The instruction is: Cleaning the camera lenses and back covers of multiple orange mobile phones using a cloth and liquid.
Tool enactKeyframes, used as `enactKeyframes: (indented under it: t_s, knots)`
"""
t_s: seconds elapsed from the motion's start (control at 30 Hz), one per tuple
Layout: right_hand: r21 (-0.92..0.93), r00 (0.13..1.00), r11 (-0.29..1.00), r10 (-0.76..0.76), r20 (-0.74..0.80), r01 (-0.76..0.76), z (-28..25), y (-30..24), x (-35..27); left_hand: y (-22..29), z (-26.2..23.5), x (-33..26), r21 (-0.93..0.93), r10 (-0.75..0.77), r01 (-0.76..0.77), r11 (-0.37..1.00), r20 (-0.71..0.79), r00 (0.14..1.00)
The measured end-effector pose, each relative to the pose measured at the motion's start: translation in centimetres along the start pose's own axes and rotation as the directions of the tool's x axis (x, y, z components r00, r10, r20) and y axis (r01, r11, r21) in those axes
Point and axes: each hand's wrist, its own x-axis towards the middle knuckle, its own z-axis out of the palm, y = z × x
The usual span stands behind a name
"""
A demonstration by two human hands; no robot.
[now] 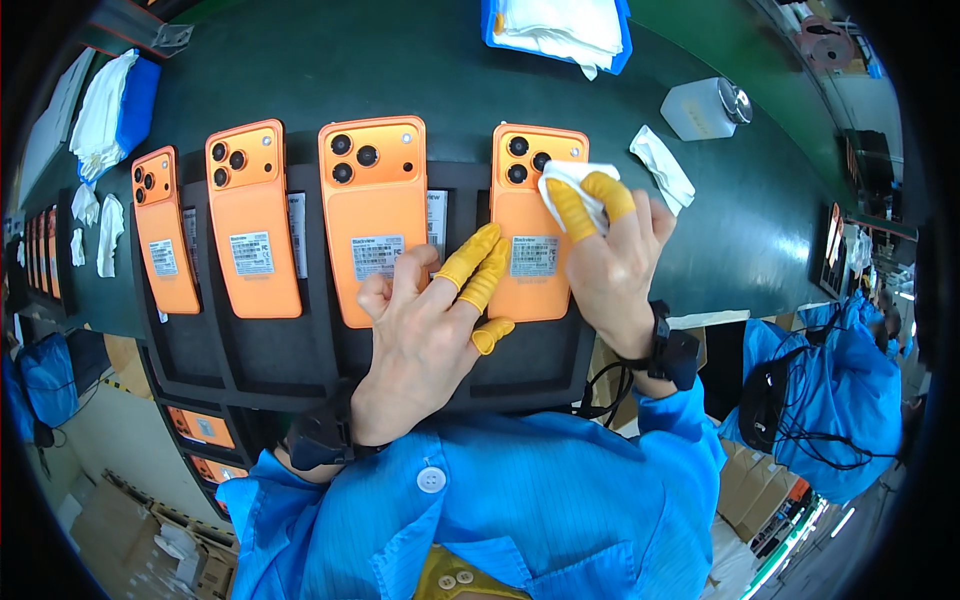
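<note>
Four would be counted as several: orange phones lie back up in a row on a black foam tray (275, 375), each with a label and camera lenses. My right hand (615, 265), in yellow finger cots, pinches a folded white wipe (553, 182) against the camera area of the rightmost phone (532, 290). My left hand (430, 320) has its fingers stretched out, also with yellow finger cots, and two fingertips rest at that phone's left edge. Beside that hand lies another orange phone (375, 220), its label partly hidden by my thumb and finger. Farther left are two more phones (250, 205).
Blue bins of white wipes stand at the back (627, 45) and far left (138, 105). A translucent bottle (705, 108) and a crumpled wipe (662, 170) are on the green table (400, 50). More phones (205, 428) lie in trays below left. A person in blue (850, 400) is at right.
</note>
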Motion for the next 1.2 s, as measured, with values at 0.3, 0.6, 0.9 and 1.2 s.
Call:
enactKeyframes:
  t_s: [0.3, 0.6, 0.9, 1.2]
  knots:
    - [0.005, 0.999, 0.999, -0.033, -0.004, 0.033, 0.0, 0.1, 0.6, -0.2, 0.0, -0.1, 0.025, 0.004, -0.004, 1.0, 0.0, 1.0]
    - [-0.019, 0.998, 0.998, -0.055, 0.006, 0.056, 0.0, 0.1, 0.9, -0.2, 0.1, -0.2, 0.047, -0.008, 0.007, 0.999, 0.007, 1.0]
    - [-0.015, 0.998, 0.998, -0.066, 0.004, 0.066, 0.2, 0.0, 0.6, -0.3, 0.1, -0.1, 0.049, 0.009, -0.009, 0.999, -0.009, 1.0]
    - [0.001, 0.999, 0.999, -0.049, -0.008, 0.049, 0.1, -0.1, 0.9, -0.2, 0.0, -0.1, 0.033, 0.008, -0.008, 0.999, -0.002, 1.0]
